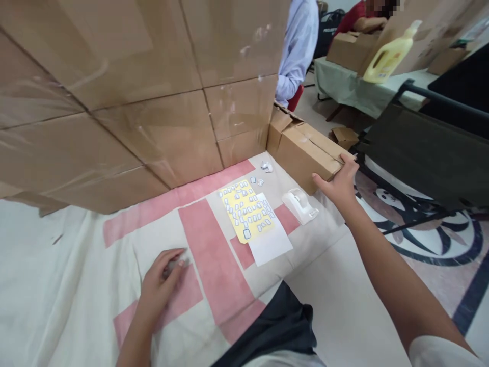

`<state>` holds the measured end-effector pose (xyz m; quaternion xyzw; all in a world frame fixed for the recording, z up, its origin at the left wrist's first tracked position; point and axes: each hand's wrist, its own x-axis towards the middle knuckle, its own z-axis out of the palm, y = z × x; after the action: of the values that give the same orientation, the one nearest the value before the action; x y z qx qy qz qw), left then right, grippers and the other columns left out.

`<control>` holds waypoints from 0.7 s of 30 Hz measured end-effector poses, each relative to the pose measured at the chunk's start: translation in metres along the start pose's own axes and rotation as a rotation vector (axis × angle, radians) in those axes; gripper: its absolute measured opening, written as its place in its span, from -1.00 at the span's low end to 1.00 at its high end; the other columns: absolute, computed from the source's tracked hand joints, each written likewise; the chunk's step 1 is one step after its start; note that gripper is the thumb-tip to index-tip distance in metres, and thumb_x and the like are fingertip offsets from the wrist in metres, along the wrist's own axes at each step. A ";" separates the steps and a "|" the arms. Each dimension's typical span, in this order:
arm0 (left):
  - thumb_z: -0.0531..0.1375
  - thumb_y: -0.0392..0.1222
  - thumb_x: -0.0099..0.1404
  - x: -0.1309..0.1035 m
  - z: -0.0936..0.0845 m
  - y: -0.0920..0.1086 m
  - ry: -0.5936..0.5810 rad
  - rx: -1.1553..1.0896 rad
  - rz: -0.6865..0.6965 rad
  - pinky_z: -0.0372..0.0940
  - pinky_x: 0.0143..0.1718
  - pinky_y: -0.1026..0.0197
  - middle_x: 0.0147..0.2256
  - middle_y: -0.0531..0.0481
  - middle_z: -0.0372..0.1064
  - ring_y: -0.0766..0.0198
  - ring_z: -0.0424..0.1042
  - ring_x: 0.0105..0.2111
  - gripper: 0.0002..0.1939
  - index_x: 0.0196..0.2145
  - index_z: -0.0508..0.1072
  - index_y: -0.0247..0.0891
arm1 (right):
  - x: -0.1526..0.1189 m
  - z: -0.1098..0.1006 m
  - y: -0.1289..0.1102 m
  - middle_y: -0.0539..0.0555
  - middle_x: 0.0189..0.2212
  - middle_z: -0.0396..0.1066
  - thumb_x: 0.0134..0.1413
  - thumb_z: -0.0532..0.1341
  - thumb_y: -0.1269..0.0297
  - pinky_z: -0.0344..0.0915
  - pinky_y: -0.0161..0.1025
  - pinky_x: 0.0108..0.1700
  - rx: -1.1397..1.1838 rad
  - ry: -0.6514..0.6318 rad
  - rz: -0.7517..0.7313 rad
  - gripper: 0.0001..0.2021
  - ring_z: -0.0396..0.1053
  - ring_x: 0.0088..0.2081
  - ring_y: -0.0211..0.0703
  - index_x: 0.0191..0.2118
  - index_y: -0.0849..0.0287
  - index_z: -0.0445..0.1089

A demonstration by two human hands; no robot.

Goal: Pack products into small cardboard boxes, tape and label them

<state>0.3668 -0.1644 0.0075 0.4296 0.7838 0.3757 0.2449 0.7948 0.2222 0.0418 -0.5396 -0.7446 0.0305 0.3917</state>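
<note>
My right hand (pixel 340 181) grips the near end of a long cardboard box (pixel 301 148) at the right edge of the cloth-covered table, thumb on its side and fingers over the top. My left hand (pixel 164 280) rests over the pink and white cloth (pixel 214 255), fingers curled and apart from the thumb, holding nothing visible. Between the hands lies a yellow sheet (pixel 239 204) dotted with small pale pieces, partly over a white paper (pixel 271 244). A white tape dispenser (pixel 300 205) stands beside the box. Small crumpled scraps (pixel 266 166) lie behind the sheet.
A tall wall of taped cardboard (pixel 153 92) borders the table's back. Behind it sits a person in a light blue shirt (pixel 300 46). At right are a dark chair (pixel 428 148) and another table (pixel 344 86) with a yellow bottle (pixel 391 56) and a person in red.
</note>
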 end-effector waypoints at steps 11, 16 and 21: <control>0.37 0.19 0.07 0.038 -0.116 -0.013 0.216 -0.354 -0.110 0.34 -0.13 0.14 -0.28 -0.06 0.49 0.09 0.45 -0.19 -0.62 -0.43 0.48 -0.19 | 0.030 -0.020 -0.059 0.57 0.30 0.07 0.05 0.28 -0.26 0.07 0.51 0.20 -0.287 0.302 -0.384 -0.15 0.06 0.33 0.72 0.28 0.29 0.26; 0.33 0.00 0.15 0.122 -0.202 -0.053 0.705 -0.386 -0.304 0.36 -0.13 0.15 0.11 -0.14 0.37 0.12 0.44 -0.04 -0.47 0.04 0.38 -0.17 | 0.010 0.025 -0.234 0.43 0.22 0.23 0.12 0.34 0.06 0.21 0.34 0.25 0.026 0.173 -0.861 -0.37 0.23 0.27 0.46 0.26 0.15 0.28; 0.23 0.06 0.40 0.209 -0.267 -0.079 0.873 -0.437 -0.457 0.43 -0.02 -0.03 0.12 -0.24 0.35 0.07 0.44 0.02 -0.48 0.18 0.31 -0.27 | -0.051 0.112 -0.431 0.37 0.16 0.33 0.20 0.22 0.23 0.11 0.37 0.33 0.420 -0.171 -1.309 -0.62 0.29 0.23 0.24 0.11 0.18 0.32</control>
<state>0.0324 -0.1142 0.0912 -0.0089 0.7898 0.6108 0.0556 0.3954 0.0427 0.1381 0.1125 -0.9236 -0.0263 0.3656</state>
